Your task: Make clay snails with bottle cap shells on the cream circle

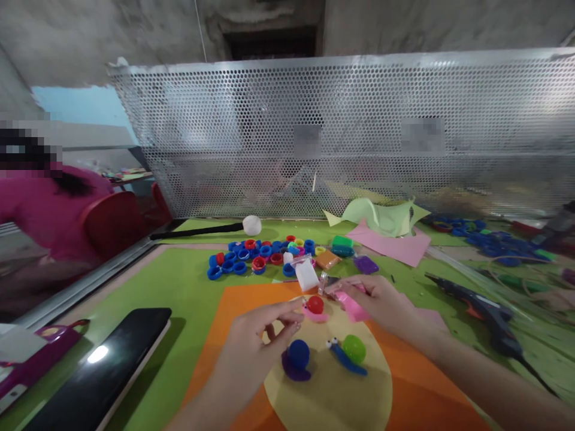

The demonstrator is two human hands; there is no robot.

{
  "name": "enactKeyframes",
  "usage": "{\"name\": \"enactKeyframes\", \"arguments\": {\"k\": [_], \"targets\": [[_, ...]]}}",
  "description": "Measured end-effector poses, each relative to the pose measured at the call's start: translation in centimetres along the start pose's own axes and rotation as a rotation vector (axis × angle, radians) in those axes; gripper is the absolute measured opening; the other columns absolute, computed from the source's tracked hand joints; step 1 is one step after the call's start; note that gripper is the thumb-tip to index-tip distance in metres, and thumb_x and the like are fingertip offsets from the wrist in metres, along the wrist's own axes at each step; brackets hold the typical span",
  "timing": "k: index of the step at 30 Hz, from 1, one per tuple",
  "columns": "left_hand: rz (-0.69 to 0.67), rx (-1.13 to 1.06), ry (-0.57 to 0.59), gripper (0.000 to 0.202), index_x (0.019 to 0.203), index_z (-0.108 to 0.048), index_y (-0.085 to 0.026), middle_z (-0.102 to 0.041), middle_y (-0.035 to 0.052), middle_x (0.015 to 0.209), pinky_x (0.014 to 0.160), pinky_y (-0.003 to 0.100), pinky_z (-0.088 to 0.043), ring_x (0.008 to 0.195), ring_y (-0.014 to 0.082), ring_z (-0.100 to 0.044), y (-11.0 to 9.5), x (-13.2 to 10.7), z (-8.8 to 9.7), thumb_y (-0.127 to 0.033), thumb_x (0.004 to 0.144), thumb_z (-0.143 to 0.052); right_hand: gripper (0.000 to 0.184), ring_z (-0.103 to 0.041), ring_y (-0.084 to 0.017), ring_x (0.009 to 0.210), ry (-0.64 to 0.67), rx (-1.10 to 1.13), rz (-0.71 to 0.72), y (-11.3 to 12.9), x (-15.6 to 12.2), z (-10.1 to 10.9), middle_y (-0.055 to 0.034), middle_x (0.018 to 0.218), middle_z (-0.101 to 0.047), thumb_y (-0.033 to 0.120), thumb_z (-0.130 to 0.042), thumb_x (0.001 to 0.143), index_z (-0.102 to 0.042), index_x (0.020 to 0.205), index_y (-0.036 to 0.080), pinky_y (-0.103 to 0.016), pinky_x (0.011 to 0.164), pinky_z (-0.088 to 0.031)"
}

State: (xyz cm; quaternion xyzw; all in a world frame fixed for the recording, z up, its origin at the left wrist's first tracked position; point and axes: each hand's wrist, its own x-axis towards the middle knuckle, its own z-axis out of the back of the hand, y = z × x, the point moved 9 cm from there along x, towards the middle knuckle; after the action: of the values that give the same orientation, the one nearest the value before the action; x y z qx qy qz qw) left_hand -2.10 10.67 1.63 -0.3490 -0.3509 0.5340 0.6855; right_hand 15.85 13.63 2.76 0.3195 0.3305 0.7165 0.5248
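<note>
Beside a clay snail with a red shell [315, 305] and pink body is my left hand [251, 338], its thumb and forefinger nearly together; whatever they hold is too small to make out. My right hand [377, 302] reaches over a pink packet [353, 305], fingertips pinched at a small clear plastic packet [322, 282]. Nearer to me are a snail with a blue shell [299, 353] and purple body, and one with a green shell [354, 348], blue body and white eyes. All three rest on a pale yellow paper shape [332, 401] over orange paper [211, 341].
Several blue and red bottle caps [240, 254] lie behind the paper, with clay packets [327, 259] beside them. A black phone [103, 365] is on the left, a glue gun [480, 311] on the right. A perforated metal panel [269, 137] stands behind. Another person [49, 197] sits at far left.
</note>
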Motion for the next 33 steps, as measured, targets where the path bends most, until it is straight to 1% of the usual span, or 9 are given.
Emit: {"name": "enactKeyframes", "arguments": {"k": [5, 9, 13, 16, 20, 22, 25, 27, 33], "targets": [[0.017, -0.038, -0.072, 0.032, 0.102, -0.067, -0.028, -0.071, -0.0014, 0.072, 0.056, 0.024, -0.047, 0.058, 0.0141, -0.058, 0.2, -0.1, 0.7, -0.024, 0.070, -0.061, 0.033, -0.063, -0.023, 0.080, -0.049, -0.121, 0.007, -0.5, 0.1, 0.4, -0.0028, 0.079, -0.068, 0.040, -0.042, 0.086, -0.069, 0.083, 0.021, -0.037, 0.072, -0.050], [0.057, -0.010, -0.091, 0.035, 0.104, -0.065, -0.030, -0.070, -0.0022, 0.071, 0.059, 0.026, -0.047, 0.063, 0.0159, -0.058, 0.4, -0.1, 1.0, -0.026, 0.069, -0.064, 0.025, -0.062, -0.021, 0.073, -0.127, -0.203, 0.027, -2.6, 1.1, 1.0, -0.0030, 0.078, -0.066, 0.041, -0.045, 0.084, -0.064, 0.088, 0.025, -0.036, 0.065, -0.050], [0.056, -0.026, -0.089, 0.006, 0.071, -0.069, -0.026, -0.072, 0.0014, 0.075, 0.069, 0.031, -0.048, 0.082, 0.0221, -0.063, 0.2, -0.1, 1.1, -0.025, 0.069, -0.064, 0.029, -0.062, -0.020, 0.071, -0.203, -0.264, 0.070, -4.3, 1.8, 1.5, -0.0034, 0.078, -0.065, 0.038, -0.046, 0.084, -0.053, 0.109, 0.025, -0.037, 0.065, -0.050], [0.065, -0.114, -0.044, 0.010, 0.064, -0.067, -0.025, -0.073, 0.0013, 0.087, 0.077, 0.034, -0.048, 0.086, 0.0217, -0.064, 0.1, -0.1, 0.7, -0.026, 0.072, -0.061, 0.034, -0.063, -0.021, 0.078, -0.239, -0.318, 0.116, -4.6, 1.8, 1.6, -0.0057, 0.086, -0.066, 0.036, -0.047, 0.083, -0.047, 0.115, 0.024, -0.038, 0.068, -0.050], [0.098, -0.184, -0.009, 0.009, 0.063, -0.067, -0.025, -0.074, 0.0003, 0.083, 0.082, 0.035, -0.048, 0.097, 0.0223, -0.062, 0.2, -0.2, 0.3, -0.026, 0.071, -0.062, 0.042, -0.058, -0.026, 0.097, -0.321, -0.421, 0.172, -4.6, 1.5, 2.1, -0.0105, 0.109, -0.058, 0.039, -0.051, 0.080, -0.042, 0.119, 0.025, -0.040, 0.075, -0.048], [0.102, -0.161, -0.027, 0.005, 0.071, -0.069, -0.026, -0.073, 0.0002, 0.079, 0.085, 0.036, -0.046, 0.100, 0.0228, -0.060, 0.3, -0.3, 0.4, -0.024, 0.069, -0.065, 0.045, -0.052, -0.028, 0.107, -0.370, -0.478, 0.199, -4.4, 1.3, 2.4, -0.0128, 0.117, -0.053, 0.040, -0.050, 0.080, -0.041, 0.121, 0.023, -0.044, 0.081, -0.046], [0.098, -0.153, -0.085, 0.041, 0.106, -0.063, -0.027, -0.071, -0.0008, 0.067, 0.091, 0.040, -0.042, 0.101, 0.0233, -0.058, 0.3, -0.3, 0.9, -0.023, 0.065, -0.068, 0.047, -0.044, -0.031, 0.115, -0.423, -0.551, 0.251, -3.6, 0.8, 2.4, -0.0151, 0.122, -0.048, 0.039, -0.050, 0.081, -0.040, 0.121, 0.019, -0.050, 0.090, -0.039], [0.103, -0.153, -0.094, 0.057, 0.119, -0.054, -0.025, -0.069, -0.0012, 0.063, 0.092, 0.042, -0.040, 0.101, 0.0239, -0.058, 0.4, -0.3, 1.0, -0.024, 0.064, -0.069, 0.044, -0.040, -0.031, 0.117, -0.443, -0.583, 0.284, -2.7, 0.4, 2.1, -0.0148, 0.124, -0.047, 0.038, -0.049, 0.082, -0.040, 0.120, 0.018, -0.051, 0.093, -0.036], [0.135, -0.174, -0.057, 0.047, 0.113, -0.058, -0.024, -0.074, 0.0009, 0.078, 0.094, 0.037, -0.041, 0.109, 0.0226, -0.055, 0.8, -0.2, 0.6, -0.031, 0.068, -0.066, 0.040, -0.043, -0.029, 0.114, -0.488, -0.736, 0.426, 0.8, -1.3, 0.6, -0.0137, 0.120, -0.051, 0.038, -0.046, 0.086, -0.040, 0.120, 0.018, -0.047, 0.090, -0.036]]}}
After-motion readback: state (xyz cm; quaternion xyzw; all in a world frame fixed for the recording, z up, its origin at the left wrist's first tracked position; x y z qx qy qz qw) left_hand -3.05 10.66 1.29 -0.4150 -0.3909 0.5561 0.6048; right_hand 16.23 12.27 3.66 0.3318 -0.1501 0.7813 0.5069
